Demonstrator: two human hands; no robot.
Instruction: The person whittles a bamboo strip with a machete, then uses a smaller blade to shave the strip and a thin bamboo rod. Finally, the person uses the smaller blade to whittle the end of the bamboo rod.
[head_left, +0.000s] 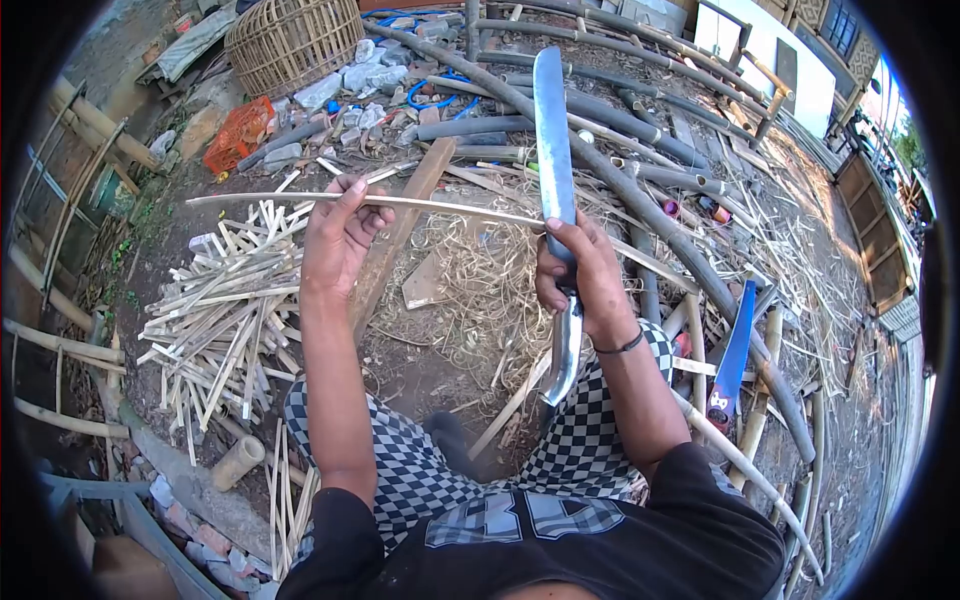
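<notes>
A thin bamboo strip runs almost level across the view at chest height. My left hand pinches it between thumb and fingers, leaving its left end sticking out past the hand. My right hand is wrapped round a large machete, its broad blade pointing up and away and its butt end below the fist. The strip's right part meets the machete by my right thumb, at the base of the blade. Curly shavings cover the ground beneath both hands.
A pile of bamboo strips lies on the left, beside a wooden plank. To the right are a blue-bladed saw and long bamboo poles. An orange crate and a woven basket stand at the back left.
</notes>
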